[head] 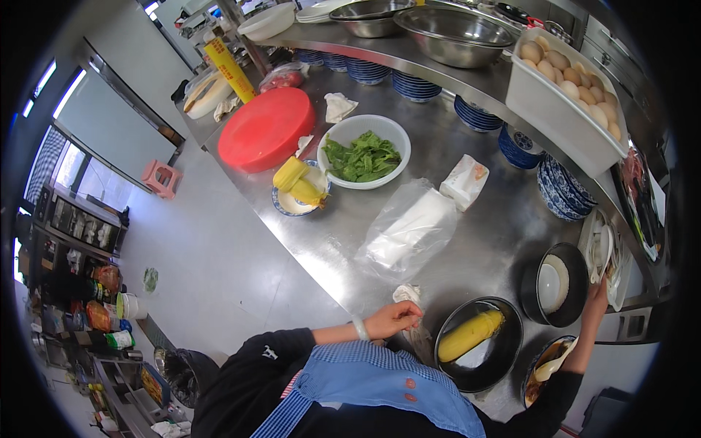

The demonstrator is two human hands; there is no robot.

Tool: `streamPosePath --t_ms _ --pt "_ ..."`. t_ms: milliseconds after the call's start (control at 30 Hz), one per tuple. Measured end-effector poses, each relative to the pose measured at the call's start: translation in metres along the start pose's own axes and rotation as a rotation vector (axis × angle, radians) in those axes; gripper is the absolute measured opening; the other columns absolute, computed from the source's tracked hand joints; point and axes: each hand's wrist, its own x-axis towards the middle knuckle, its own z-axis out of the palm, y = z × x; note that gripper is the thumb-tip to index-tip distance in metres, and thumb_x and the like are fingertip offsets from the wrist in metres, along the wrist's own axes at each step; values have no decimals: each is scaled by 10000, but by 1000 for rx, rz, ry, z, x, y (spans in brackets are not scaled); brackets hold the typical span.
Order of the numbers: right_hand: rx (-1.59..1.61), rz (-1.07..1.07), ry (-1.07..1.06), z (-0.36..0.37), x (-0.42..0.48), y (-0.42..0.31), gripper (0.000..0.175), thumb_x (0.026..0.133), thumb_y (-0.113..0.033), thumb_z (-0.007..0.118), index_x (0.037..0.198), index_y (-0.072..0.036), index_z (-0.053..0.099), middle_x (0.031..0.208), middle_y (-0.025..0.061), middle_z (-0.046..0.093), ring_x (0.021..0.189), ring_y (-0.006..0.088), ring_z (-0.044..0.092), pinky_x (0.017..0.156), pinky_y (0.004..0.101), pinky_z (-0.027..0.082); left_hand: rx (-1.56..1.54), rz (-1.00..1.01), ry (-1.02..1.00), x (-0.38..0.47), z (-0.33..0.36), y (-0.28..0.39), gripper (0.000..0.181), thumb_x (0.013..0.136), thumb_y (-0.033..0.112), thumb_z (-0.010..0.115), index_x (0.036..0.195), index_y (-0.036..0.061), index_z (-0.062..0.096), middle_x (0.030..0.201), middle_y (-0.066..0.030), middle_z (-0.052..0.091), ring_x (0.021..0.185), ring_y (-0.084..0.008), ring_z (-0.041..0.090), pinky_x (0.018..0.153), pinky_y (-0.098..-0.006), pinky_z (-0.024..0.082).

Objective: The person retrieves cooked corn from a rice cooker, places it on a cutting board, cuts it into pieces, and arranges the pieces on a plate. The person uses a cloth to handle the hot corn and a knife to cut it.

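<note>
My left hand (393,320) hovers by the table's near edge, its fingers loosely curled and nothing visible in them. Close to it lies a crumpled cloth (407,294). To its right, a black round pan (499,366) holds a cooked yellow corn cob (471,335). My right hand (598,295) reaches to a white tray (619,293) of white spoons (602,246); its fingertips are partly hidden among them. Beneath that forearm stands a bowl of dark sauce (547,378) with a cream-coloured spoon (556,362) in it. A black pot (528,284) contains white grains and a small white bowl (549,287).
On the steel table (328,241) are a plastic bag of white paper (408,230), a colander of leafy greens (363,156), a plate of corn pieces (298,186) and a red chopping board (268,130). Blue-patterned bowls (564,189) sit under a shelf bearing an egg bin (564,117).
</note>
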Motion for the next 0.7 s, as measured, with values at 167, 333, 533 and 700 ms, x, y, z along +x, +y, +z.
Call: streamPosePath --t_ms 167,333,533,700 --pt "676 228 -211 -68 -119 -101 399 895 -20 418 1294 -40 425 654 -31 430 594 62 436 548 201 376 98 16 -93 10 -8 2 218 913 140 489 1104 36 507 987 -46 564 884 -111 561 769 -249 462" --pt "155 155 -411 -99 -175 -174 243 810 -36 507 1037 -42 592 551 97 562 513 192 577 543 289 454 176 45 -163 16 -16 18 195 902 88 491 1087 32 515 984 -42 559 865 -109 538 765 -238 446" --pt "-428 34 -578 -83 -191 -198 207 769 -114 504 895 -68 663 680 170 613 668 334 610 640 413 490 552 354 -228 28 -5 49 220 835 55 559 1054 38 545 1003 -57 526 868 -141 524 746 -256 440" --pt "-259 79 -718 -51 -196 -185 213 776 -149 505 884 -61 666 683 146 629 659 307 619 643 378 496 644 503 -241 36 7 55 245 808 50 574 1051 33 553 1017 -86 516 875 -180 535 766 -270 447"
